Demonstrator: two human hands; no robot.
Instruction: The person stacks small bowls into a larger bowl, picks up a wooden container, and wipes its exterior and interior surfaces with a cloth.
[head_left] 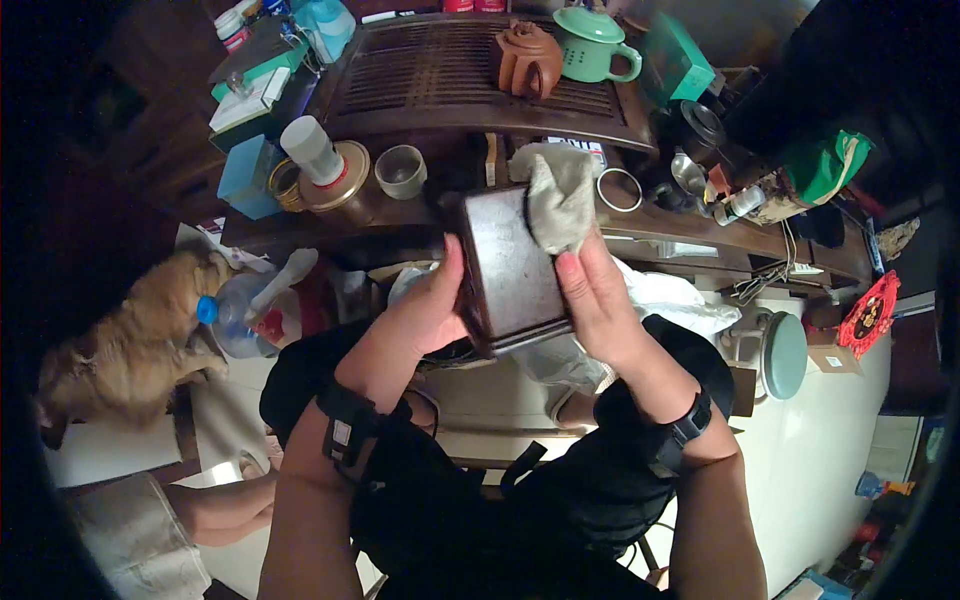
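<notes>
A dark brown, rectangular wooden box or tray point(512, 270) with a shiny flat face is held up above my lap, tilted. My left hand point(432, 308) grips its left edge, with the thumb along the side and the other fingers hidden behind. A crumpled greyish-white cloth point(560, 203) covers the upper right corner of the wooden piece. My right hand point(606, 305) is closed on the lower part of this cloth and lies against the right edge of the wood.
On the wooden table are a slatted tea tray point(420, 75), a brown clay teapot point(526, 62), a green lidded mug point(592, 52) and a small cup point(401, 172). A dog point(140, 340) lies at left near a plastic bottle point(245, 318). Another person's leg point(222, 508) shows lower left.
</notes>
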